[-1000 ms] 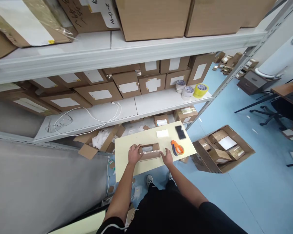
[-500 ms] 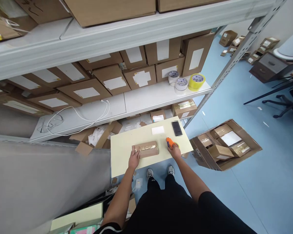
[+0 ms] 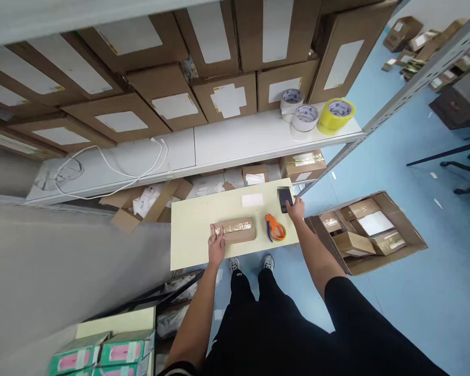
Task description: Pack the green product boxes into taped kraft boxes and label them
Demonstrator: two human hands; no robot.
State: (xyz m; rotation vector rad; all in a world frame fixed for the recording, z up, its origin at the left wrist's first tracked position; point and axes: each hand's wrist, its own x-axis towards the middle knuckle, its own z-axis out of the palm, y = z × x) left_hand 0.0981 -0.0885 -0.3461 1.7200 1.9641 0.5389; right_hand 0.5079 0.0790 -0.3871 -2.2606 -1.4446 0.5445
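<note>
My left hand (image 3: 216,245) grips the left end of a small cardboard box (image 3: 238,233), its fingers over the top edge. Shiny tape runs along the box, which lies flat on the pale yellow board (image 3: 191,230). At the board's right side, my right hand (image 3: 295,210) is closed on the edges of a dark phone (image 3: 285,198), thumb at the lower left and fingers along the right. The phone's top is blurred out. An orange tape dispenser (image 3: 274,227) with a roll of tape rests between the box and my right hand. Behind the box lies a white label (image 3: 253,200).
A shelf (image 3: 235,143) ahead holds cardboard boxes, a white cable (image 3: 113,169), two whitish tape rolls (image 3: 305,117) and a yellow tape roll (image 3: 336,116). On the floor at right stands an open carton (image 3: 409,235) with several small boxes. Green-and-pink packages (image 3: 119,352) are stacked at lower left.
My right hand has let go of the tape dispenser, which now rests on the board, and has moved up and right to the phone. My left hand stays on the box.
</note>
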